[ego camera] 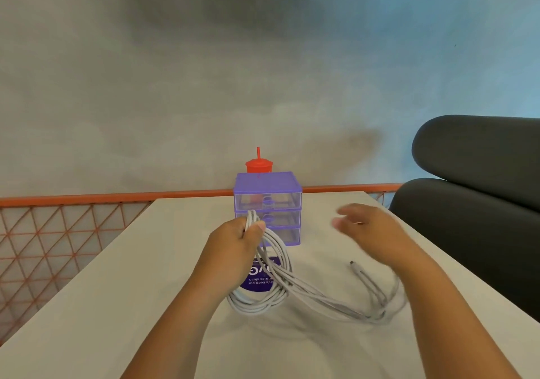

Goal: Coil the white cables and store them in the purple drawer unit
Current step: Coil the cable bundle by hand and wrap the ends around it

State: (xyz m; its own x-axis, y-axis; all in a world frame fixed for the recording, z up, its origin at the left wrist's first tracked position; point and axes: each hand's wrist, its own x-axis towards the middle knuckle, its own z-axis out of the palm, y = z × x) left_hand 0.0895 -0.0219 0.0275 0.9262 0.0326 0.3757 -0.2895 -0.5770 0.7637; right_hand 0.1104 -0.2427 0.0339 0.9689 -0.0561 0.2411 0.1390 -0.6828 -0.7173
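**Mid-coil, drawers all shut**

I'm in the coiling step here, nothing stored yet. My left hand (233,239) has its grip clenched on a bunch of loops of the white cables (295,286), pinched at the top just in front of the purple drawer unit (267,187). The rest of the cable droops down to the desk (122,276) in a loose round coil, then trails off right in long slack loops under my right forearm, with a plug end (354,264) lying free. My right hand (369,228) is blurry, fingers spread, its grip released and holding nothing as far as I can tell.

Next move, I reckon: right hand gathers those slack loops and feeds them into the left bundle, then someone has to pull a drawer open, since all three clear fronts look closed.

Cable is smooth, rubbery, floppy and springy, so it'll want to unwind. The unit is hard translucent plastic, boxy. There's a purple round sticker (258,279) on the matte desk, and a red cup with straw (259,165) behind the unit
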